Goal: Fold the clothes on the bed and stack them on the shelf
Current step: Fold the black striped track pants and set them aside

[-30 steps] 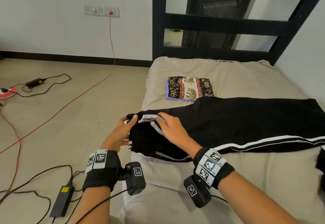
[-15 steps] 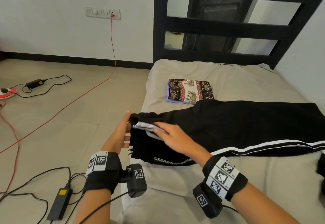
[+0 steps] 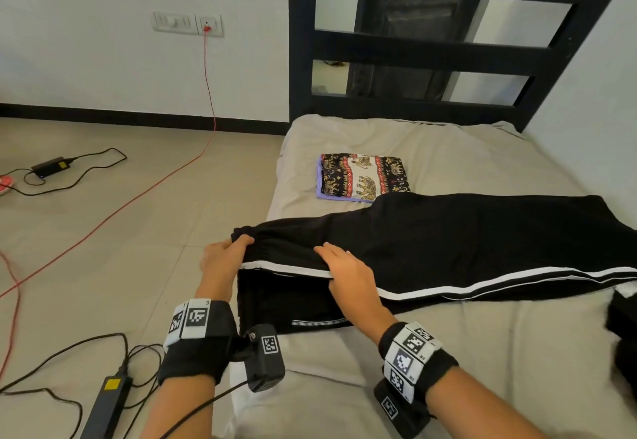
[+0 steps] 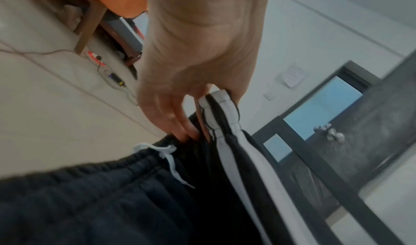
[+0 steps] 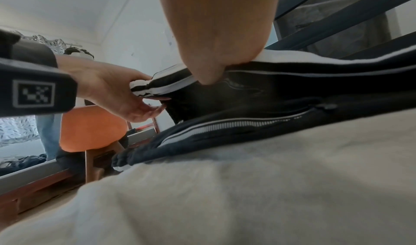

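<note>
We have the black track pants [image 3: 448,242] spread across the bed [image 3: 482,352], waistband at about nine o'clock from the middle of the mattress, legs running off toward three o'clock. Our left hand [image 3: 224,259] pinches the striped edge of the upper layer at the waistband corner; in the left wrist view the thumb and fingers [image 4: 180,124] close on the white band right beside the drawstring [image 4: 166,153]. Our right hand [image 3: 348,266] grips the same white-striped edge a little farther along toward three o'clock, thumb tucked under the fold and fingers over the top. Both hands are therefore clamped on cloth, neither one free.

We judge the step in hand to be laying one half of the pants over the other lengthwise. To do it well, we should keep the edge taut between the two hands, bring the upper stripe down onto the lower one near the zip pocket [image 3: 319,322], and match the waistbands before letting go. Slack between the hands would likely leave a crease.

A folded patterned cloth [image 3: 362,176] lies at twelve o'clock, its near corner touching or just under the pants. No shelf is in view, so stacking is not yet done.
</note>
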{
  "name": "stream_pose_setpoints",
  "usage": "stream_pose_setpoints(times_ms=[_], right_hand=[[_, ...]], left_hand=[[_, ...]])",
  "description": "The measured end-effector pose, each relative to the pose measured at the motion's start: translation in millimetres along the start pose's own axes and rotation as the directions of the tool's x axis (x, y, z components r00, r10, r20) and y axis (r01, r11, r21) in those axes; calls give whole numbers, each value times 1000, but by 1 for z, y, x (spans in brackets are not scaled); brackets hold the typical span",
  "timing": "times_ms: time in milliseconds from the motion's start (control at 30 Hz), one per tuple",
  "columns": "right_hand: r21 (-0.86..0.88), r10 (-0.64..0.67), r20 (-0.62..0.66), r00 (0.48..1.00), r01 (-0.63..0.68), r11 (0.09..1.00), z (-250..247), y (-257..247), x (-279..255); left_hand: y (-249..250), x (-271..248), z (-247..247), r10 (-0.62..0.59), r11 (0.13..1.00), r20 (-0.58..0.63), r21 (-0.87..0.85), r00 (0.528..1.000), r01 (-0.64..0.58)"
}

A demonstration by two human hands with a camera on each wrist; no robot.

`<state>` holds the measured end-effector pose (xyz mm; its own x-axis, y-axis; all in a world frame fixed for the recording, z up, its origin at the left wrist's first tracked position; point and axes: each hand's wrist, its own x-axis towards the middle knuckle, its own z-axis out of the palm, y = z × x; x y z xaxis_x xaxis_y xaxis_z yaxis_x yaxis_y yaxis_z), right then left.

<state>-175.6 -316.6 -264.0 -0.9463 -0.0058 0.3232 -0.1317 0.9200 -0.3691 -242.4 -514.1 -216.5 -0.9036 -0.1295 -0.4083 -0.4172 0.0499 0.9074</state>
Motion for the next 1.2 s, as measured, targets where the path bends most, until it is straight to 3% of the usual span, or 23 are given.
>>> stream_pose_setpoints(times_ms=[100,233,333,467,667,733,833,867,933,1000,1033,1100,1200], right_hand=[[14,-30,-73,997,31,999,-2,5,0],[-74,20,27,999,-18,997,-8,13,-1],[-111,107,30,994,-103,988,-15,24,-5],[-128,90,-21,996,-93,988,-25,34,-9],[-185,267,75,961,-250,950,-39,65,-12],[-120,249,-24,968,-250,961,-47,73,-12],[-64,139,-169,976,-152,986,-60,82,-17],[-89,123,-134,983,-136,987,-64,83,-19],[-187,196,133,972,-169,968,-66,84,-25],[-264,302,422,855,-203,943,-65,87,-29],[-251,313,475,823,-215,944,-65,87,-30],[-221,306,495,813,-222,950,-70,88,-28],[-253,325,557,764,-216,943,-77,93,-22]], left_hand=[[5,-5,4,-66,975,89,-207,994,83],[12,-12,3,-48,917,172,-382,984,112],[11,-13,0,-63,944,164,-310,984,112],[5,-9,-5,-110,979,117,-159,987,128],[4,-12,-7,-106,964,157,-227,982,140],[4,-11,-7,-104,970,146,-205,984,133],[0,-5,-7,-105,993,99,-47,990,110],[-2,-1,-7,-108,994,85,35,991,105],[-9,6,-7,-131,973,89,200,987,111],[-17,11,-7,-132,885,88,459,987,78],[-21,13,-6,-116,807,83,589,990,45],[-26,18,-4,-66,685,48,729,997,10],[-29,25,4,89,648,0,760,996,-58]])
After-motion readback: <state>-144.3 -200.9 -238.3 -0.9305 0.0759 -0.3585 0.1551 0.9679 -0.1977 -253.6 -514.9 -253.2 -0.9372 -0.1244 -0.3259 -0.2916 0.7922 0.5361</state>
